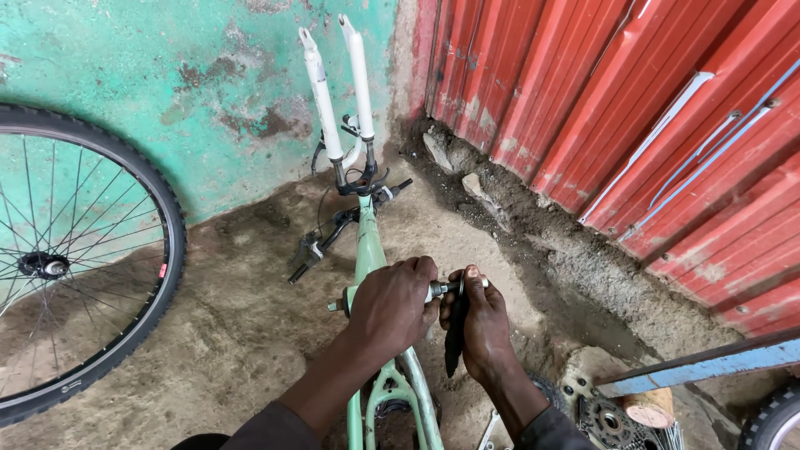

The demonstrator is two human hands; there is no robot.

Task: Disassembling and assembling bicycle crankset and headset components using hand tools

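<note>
An upside-down pale green bicycle frame [369, 242] stands on the dirt floor, its white fork [323, 100] pointing up toward the wall. My left hand [390, 305] is clamped over the frame's bottom bracket area, where a metal axle end [336, 306] sticks out to the left. My right hand [479, 321] grips a dark wrench [455, 333] set on the axle's right end [442, 289], the tool's handle hanging down. The handlebars [333, 233] rest on the ground near the fork.
A spoked bicycle wheel [67, 267] leans against the green wall at left. Red corrugated metal sheeting [633, 125] runs along the right. A cogset [612, 421], a blue bar [708, 367] and a tyre [775, 421] lie at bottom right.
</note>
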